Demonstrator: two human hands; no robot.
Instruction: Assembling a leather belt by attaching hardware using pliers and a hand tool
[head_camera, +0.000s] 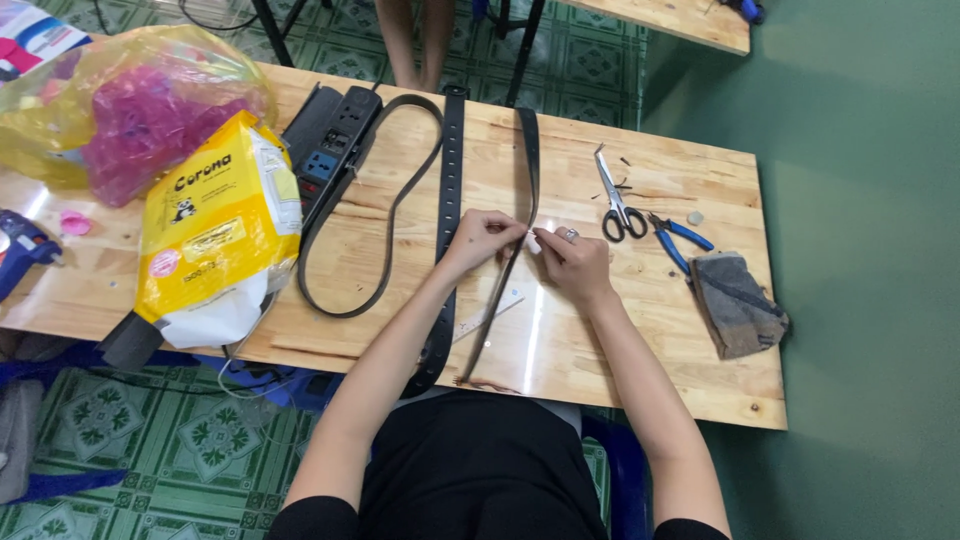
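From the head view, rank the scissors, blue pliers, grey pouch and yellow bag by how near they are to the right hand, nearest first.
1. Scissors: just up and right of the right hand.
2. Blue pliers: right of the hand, just beyond the scissors.
3. Grey pouch: farther right, near the table edge.
4. Yellow bag: far to the left, past the left hand.

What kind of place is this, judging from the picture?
Probably a small craft workshop: dark leather straps lie on a wooden table, with scissors and blue pliers beside both hands, over a green tiled floor.
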